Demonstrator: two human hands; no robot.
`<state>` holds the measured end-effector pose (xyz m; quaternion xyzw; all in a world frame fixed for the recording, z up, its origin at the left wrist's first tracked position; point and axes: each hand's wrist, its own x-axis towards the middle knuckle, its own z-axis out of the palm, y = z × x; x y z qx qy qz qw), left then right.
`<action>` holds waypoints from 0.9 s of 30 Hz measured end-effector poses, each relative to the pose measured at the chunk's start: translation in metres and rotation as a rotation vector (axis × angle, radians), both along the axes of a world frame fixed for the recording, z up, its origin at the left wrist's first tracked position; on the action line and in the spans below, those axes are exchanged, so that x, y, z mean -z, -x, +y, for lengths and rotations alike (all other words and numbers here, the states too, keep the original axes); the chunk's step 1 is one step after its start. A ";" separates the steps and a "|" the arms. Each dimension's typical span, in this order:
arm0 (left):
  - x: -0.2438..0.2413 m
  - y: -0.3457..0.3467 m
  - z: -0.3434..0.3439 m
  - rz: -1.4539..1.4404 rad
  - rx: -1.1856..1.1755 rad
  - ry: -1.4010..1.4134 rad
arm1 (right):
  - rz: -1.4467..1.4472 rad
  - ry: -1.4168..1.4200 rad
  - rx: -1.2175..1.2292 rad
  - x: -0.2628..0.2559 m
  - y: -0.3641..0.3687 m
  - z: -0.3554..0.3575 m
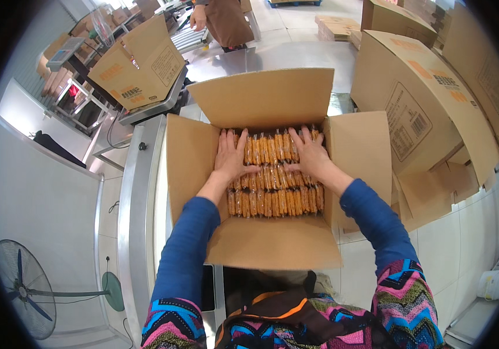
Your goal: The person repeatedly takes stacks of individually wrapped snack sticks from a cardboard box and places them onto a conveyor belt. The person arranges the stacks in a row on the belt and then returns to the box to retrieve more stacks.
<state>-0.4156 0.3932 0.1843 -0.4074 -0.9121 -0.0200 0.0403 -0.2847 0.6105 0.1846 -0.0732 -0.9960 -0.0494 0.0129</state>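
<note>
An open cardboard box [275, 244] stands before me with its flaps folded outward. Inside it, clear-wrapped orange-brown snack packs [275, 203] stand on edge in three rows. My left hand [230, 157] rests at the left end of the far rows, fingers spread, thumb pointing inward. On the right, my right hand [312, 155] lies over the same rows, fingers spread and thumb inward. Both palms are down on the packs, and neither hand is closed around one. The packs beneath the hands are partly hidden.
At the upper left, another cardboard box [140, 70] sits on a platform scale [158, 104]. Large printed cartons [410, 100] stand at the right. Beyond the steel table [293, 54] is a person in a brown apron [228, 22]. A pedestal fan [22, 290] stands at the lower left.
</note>
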 end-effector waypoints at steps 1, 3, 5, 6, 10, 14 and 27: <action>0.003 -0.004 -0.004 -0.018 -0.003 -0.038 | -0.012 -0.063 -0.048 -0.003 -0.003 -0.001; 0.004 -0.003 -0.007 -0.056 -0.004 -0.126 | -0.053 0.051 -0.023 -0.009 -0.001 0.000; 0.006 -0.001 -0.004 -0.107 0.011 -0.232 | -0.113 0.192 -0.003 -0.014 0.005 0.007; 0.007 0.002 0.001 -0.126 -0.001 -0.187 | -0.123 0.211 0.001 -0.012 0.012 0.010; 0.024 0.012 0.020 -0.069 -0.017 -0.061 | -0.118 0.193 0.027 -0.003 0.041 0.016; 0.032 0.010 0.019 -0.017 -0.001 -0.047 | -0.092 0.173 0.052 0.002 0.049 0.015; 0.031 0.015 0.009 -0.038 -0.028 0.036 | -0.278 -0.183 -0.013 -0.041 0.055 -0.013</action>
